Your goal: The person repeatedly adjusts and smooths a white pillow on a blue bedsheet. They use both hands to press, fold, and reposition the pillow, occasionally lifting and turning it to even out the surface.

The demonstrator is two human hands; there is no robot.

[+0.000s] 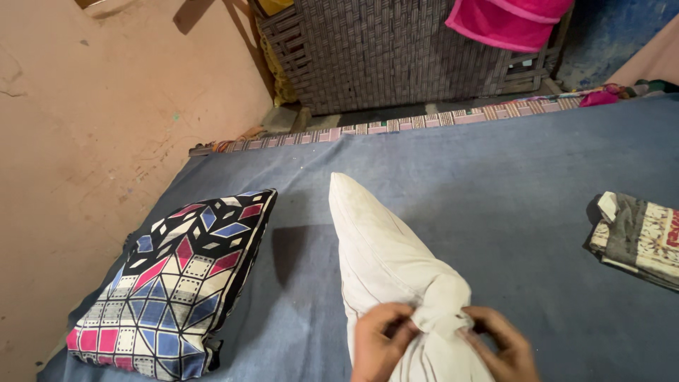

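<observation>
- The left hand (380, 341) and the right hand (501, 344) both pinch the bunched near end of one white pillow (385, 255), fingers curled tight on the cloth.
- The pillow lies long on the blue bed sheet (488, 177), its far tip pointing away from the person.
- One patterned pillow (173, 279) sits by the left edge.
- One folded cloth (640, 237) lies far right.
- Lots of bare sheet lies beyond the pillow.

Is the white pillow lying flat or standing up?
Standing up: the white pillow rises from the bed, both hands gripping its gathered near end.
</observation>
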